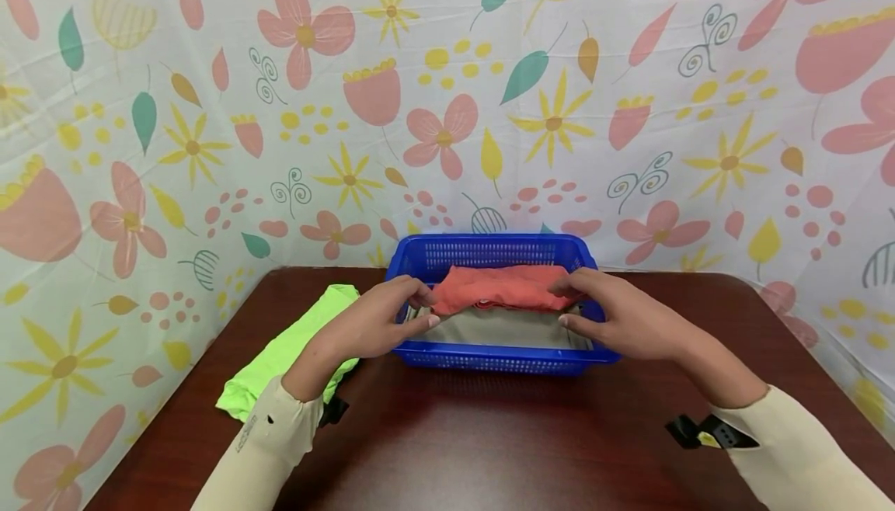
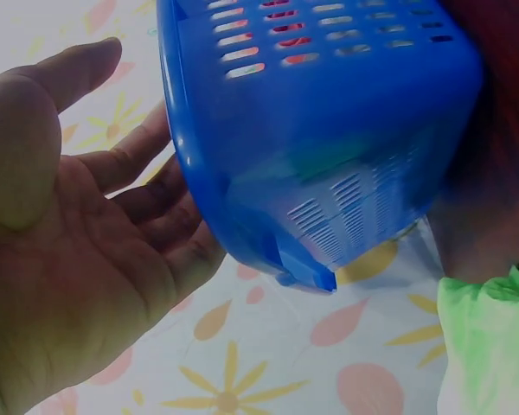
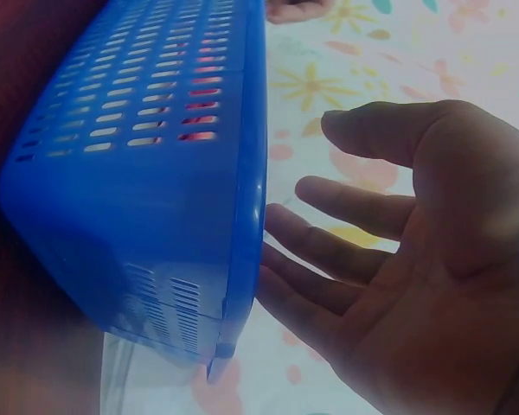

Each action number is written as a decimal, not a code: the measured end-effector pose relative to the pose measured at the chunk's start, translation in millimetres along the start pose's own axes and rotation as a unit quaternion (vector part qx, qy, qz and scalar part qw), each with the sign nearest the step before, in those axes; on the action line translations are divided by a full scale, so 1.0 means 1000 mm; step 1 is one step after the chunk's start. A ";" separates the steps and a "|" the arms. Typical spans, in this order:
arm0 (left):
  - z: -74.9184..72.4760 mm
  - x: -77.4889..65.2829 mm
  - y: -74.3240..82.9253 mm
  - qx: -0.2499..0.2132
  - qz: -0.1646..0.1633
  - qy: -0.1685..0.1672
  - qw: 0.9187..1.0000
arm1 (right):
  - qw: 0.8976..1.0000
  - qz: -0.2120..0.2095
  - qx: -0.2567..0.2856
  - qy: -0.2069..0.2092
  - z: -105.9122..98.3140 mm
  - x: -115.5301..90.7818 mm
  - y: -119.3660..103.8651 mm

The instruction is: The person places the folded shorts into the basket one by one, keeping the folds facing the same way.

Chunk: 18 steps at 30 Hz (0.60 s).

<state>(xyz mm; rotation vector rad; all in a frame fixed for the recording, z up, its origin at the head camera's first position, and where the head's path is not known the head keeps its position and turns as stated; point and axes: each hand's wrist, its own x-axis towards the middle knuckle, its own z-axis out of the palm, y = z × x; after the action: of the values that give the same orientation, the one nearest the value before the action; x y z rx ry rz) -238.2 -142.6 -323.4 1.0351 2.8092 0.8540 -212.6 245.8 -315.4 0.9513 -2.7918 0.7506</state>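
A folded coral-red cloth (image 1: pixel 499 287) lies in a blue plastic basket (image 1: pixel 489 359), on top of a greyish-beige cloth (image 1: pixel 510 328). Over the basket's left end is my left hand (image 1: pixel 381 318), fingertips right by the red cloth's left edge. My right hand (image 1: pixel 622 313) reaches over the opposite end, its fingers overlapping the red cloth's right edge in the head view. Both wrist views show thumbs apart from loosely bent fingers with nothing between them. The far fingers pass behind the basket rim (image 2: pixel 183 147), so their tips are partly hidden.
A bright green folded cloth (image 1: pixel 294 348) lies on the dark wooden table (image 1: pixel 447 441), left of the basket and partly behind the left forearm. Behind the table hangs a flower-patterned sheet (image 1: pixel 447 208). Each forearm has a cream sleeve with a black strap device (image 1: pixel 709 432).
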 end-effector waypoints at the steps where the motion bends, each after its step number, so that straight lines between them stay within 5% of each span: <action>1: 0.001 -0.002 0.000 -0.001 0.003 0.003 1.000 | 1.000 -0.003 0.002 0.005 0.000 -0.002 0.000; 18: -0.001 -0.030 0.008 0.014 0.002 0.030 0.999 | 1.000 0.002 -0.005 0.030 0.007 -0.026 0.001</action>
<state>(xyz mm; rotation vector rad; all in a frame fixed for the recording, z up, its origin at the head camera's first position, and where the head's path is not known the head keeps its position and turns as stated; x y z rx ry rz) -210.5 -156.3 -323.5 1.0370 2.8773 0.8627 -192.3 257.3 -327.9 0.9060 -2.7443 0.7524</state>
